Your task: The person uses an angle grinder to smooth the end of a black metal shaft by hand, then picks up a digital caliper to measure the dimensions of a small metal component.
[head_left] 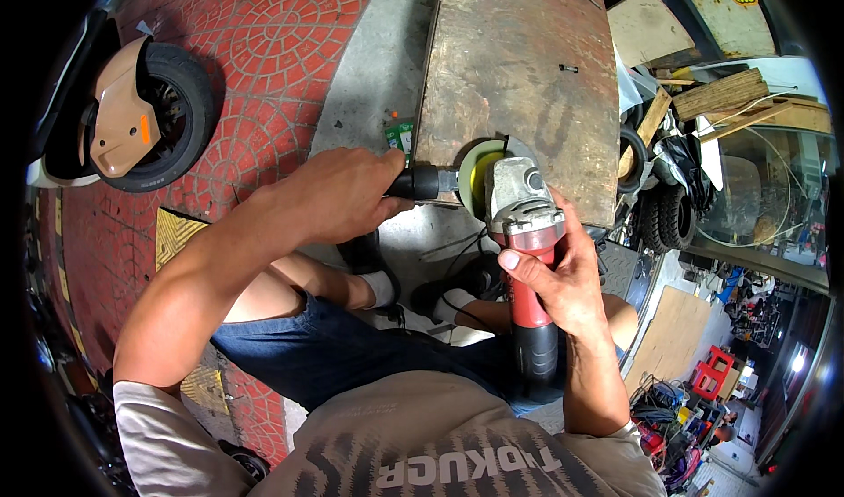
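My right hand [563, 277] is wrapped round the red and black body of an angle grinder [527, 299], its thumb lying across the front. The grinder's grey metal head points away from me, and a pale green disc [475, 165] with a yellow centre faces left. In my left hand [356, 194], fingers closed, is a black cylindrical piece with a metal end [424, 183]. That metal end is right at the disc; whether they touch I cannot tell. Both hands are over my lap, at the near edge of a worn wooden bench top [519, 58].
A small dark object [569, 69] lies on the bench. Beside the bench are a green packet [399, 135] and a dark cable. A scooter wheel [180, 115] with a tan fender stands at left on red paving. Wood scraps [721, 95], tyres [675, 218] and a red stool [714, 374] are at right.
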`<state>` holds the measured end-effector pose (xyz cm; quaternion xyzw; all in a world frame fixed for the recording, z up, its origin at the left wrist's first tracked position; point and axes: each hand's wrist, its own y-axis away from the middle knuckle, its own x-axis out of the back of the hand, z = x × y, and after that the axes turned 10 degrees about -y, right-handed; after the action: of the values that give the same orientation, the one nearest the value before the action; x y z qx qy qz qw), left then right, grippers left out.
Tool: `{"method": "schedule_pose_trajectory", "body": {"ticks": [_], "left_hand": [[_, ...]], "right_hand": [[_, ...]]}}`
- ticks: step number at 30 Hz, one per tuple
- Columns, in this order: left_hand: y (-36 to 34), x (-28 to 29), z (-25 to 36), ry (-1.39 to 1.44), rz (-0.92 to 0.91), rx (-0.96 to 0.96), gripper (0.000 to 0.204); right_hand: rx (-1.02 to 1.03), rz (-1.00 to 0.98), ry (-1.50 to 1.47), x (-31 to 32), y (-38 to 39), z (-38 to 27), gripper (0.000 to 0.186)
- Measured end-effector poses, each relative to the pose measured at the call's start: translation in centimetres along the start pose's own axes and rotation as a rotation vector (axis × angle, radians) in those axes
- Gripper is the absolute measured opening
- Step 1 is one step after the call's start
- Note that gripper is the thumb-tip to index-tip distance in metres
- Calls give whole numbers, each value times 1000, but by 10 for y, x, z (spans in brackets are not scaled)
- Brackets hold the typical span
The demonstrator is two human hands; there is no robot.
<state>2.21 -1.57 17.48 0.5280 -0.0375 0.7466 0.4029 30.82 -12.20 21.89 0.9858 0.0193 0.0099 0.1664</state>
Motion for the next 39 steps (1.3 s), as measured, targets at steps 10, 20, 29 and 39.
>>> {"method": "schedule_pose_trajectory", "body": {"ticks": [10, 20, 29, 39], "left_hand": [[1, -4, 1, -6, 21, 12, 42], [2, -2, 1, 25, 0, 18, 41], [0, -2, 0, 5, -2, 8, 42], [0, -2, 2, 2, 0, 16, 41]], "right_hand": [[-6, -10, 23, -4, 1, -2, 90], [-4, 13, -30, 1, 1, -1, 87], [-39, -3, -17, 0, 2, -1, 91], [-54, -12, 7, -9, 2, -7, 90]]}}
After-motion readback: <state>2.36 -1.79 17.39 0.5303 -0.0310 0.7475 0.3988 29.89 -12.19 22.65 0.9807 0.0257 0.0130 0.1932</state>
